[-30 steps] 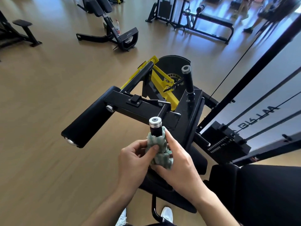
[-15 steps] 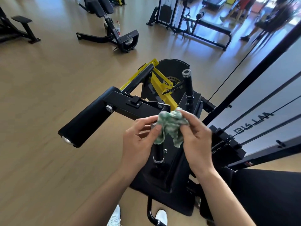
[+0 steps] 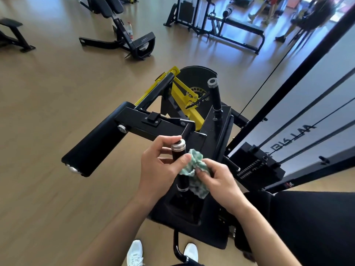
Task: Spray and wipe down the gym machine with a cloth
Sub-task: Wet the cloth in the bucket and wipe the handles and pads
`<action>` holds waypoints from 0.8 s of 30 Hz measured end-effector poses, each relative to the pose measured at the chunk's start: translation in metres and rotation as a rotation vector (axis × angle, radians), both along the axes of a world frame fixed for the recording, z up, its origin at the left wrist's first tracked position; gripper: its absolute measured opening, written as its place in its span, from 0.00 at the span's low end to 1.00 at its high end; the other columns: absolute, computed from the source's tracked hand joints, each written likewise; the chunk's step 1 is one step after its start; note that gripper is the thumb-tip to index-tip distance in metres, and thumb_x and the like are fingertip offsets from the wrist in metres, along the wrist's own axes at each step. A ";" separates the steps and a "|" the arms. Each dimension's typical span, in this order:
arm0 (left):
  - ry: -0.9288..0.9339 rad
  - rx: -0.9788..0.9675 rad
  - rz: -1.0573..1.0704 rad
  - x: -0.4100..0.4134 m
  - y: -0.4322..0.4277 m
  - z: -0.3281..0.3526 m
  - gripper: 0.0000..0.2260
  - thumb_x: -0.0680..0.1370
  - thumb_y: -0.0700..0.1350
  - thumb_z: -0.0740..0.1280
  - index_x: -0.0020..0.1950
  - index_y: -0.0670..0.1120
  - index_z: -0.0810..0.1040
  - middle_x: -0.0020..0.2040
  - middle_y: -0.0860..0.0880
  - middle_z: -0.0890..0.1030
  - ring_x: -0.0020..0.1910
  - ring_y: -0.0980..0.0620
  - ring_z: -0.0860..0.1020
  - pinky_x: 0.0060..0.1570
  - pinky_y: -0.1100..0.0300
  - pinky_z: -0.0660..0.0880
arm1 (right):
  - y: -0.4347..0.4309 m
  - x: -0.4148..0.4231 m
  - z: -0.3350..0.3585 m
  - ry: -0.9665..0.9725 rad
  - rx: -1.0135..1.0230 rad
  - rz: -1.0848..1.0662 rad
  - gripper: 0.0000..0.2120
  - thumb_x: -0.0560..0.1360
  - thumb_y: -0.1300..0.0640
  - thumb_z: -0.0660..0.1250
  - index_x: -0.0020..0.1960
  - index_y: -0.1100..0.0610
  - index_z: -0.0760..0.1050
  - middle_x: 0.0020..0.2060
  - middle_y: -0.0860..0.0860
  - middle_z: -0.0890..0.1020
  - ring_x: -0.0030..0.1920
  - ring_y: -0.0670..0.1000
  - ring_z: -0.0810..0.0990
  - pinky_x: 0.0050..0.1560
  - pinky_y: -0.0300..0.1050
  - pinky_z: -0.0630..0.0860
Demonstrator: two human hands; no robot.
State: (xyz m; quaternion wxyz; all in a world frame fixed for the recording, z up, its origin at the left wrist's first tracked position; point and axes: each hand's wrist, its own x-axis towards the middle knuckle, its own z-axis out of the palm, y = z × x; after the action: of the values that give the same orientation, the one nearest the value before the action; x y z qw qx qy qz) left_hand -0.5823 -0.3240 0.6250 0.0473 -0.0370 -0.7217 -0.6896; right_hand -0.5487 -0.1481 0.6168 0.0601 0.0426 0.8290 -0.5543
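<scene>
Left grip (image 3: 159, 169) wraps handle (image 3: 178, 153); right grip (image 3: 219, 179) (fingers bent) pinches cloth (image 3: 196, 160).

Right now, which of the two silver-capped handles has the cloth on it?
The near handle, gripped by the left hand with the green cloth pressed against it; the far handle stands bare.

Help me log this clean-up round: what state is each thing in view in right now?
Near black silver-capped handle: upright, gripped by left hand.
Crumpled green-and-white cloth: bunched against that handle, pinched by right hand.
Far black silver-capped handle: upright, untouched.
Black padded roller: untouched.
Clear plastic bottle: standing upright.
</scene>
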 end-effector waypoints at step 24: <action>0.054 0.024 -0.046 -0.011 -0.007 0.006 0.06 0.79 0.50 0.70 0.51 0.49 0.84 0.46 0.52 0.85 0.44 0.56 0.83 0.38 0.65 0.77 | -0.035 -0.007 0.026 0.136 -0.464 -0.044 0.17 0.83 0.53 0.59 0.66 0.59 0.77 0.53 0.56 0.85 0.53 0.50 0.84 0.54 0.42 0.79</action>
State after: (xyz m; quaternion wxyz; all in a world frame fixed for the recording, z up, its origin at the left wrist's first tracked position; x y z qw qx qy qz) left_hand -0.5930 -0.3313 0.6307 0.0515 -0.0718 -0.7108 -0.6979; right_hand -0.5561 -0.1835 0.6432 0.0003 0.0082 0.6804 -0.7328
